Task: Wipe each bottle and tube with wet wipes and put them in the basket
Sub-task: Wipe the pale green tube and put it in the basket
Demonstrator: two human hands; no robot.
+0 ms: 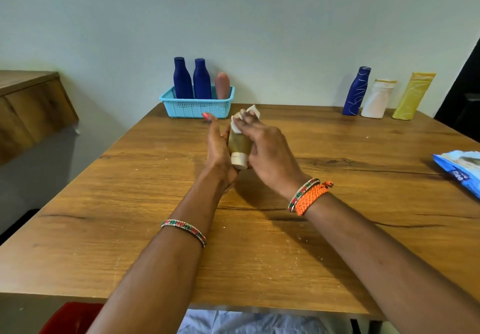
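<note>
Left hand grips tube above table, cap toward person; right hand presses wipe on its far end. Tube prob light, soft, slick when wet, so hold near stiff cap w/ firm grip

You are seeing just one readable word, "mee" in white letters upside down, showing on the blue wipes pack lying at the surface's right edge.
</note>
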